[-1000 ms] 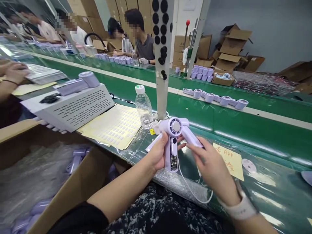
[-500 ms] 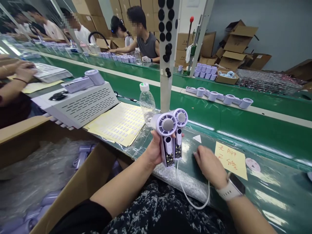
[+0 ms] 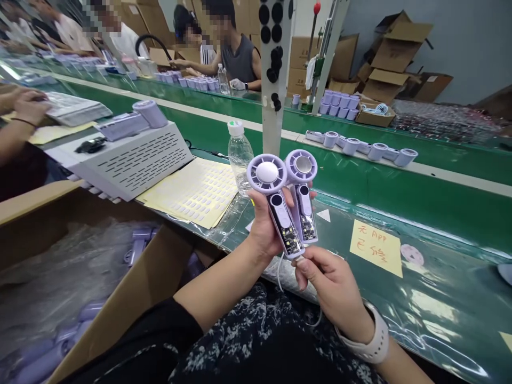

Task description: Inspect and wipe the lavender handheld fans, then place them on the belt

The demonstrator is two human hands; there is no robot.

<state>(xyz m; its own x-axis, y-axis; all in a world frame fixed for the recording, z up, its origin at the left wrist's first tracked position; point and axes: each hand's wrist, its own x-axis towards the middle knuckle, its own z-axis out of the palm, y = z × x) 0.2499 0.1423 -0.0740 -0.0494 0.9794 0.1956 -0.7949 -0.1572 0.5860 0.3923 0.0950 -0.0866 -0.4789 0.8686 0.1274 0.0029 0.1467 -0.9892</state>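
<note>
Two handheld fans are held by the left hand [image 3: 264, 229]: a larger-looking fan [image 3: 267, 173] and a second fan [image 3: 302, 165] just beside it, both leaning with their round heads up. The fingers are wrapped around the handles, and bare circuit boards [image 3: 291, 240] are shown low on the handle fronts. At the foot of the first fan, just below the left-hand grip, a white plug [image 3: 297, 260] is pinched between the thumb and fingers of the right hand [image 3: 336, 280]. A white cable [image 3: 279, 274] is seen hanging below the handles, partly hidden. Beyond the grip, a clear bottle [image 3: 240, 154] is stood near the fan heads, with yellow label sheets [image 3: 192, 194] laid to its left. To the right of the grip, a handwritten yellow note [image 3: 376, 246] is placed on the green table [image 3: 444, 277]. Farther beyond, a row of purple fans [image 3: 352, 145] is laid on the line.
</note>
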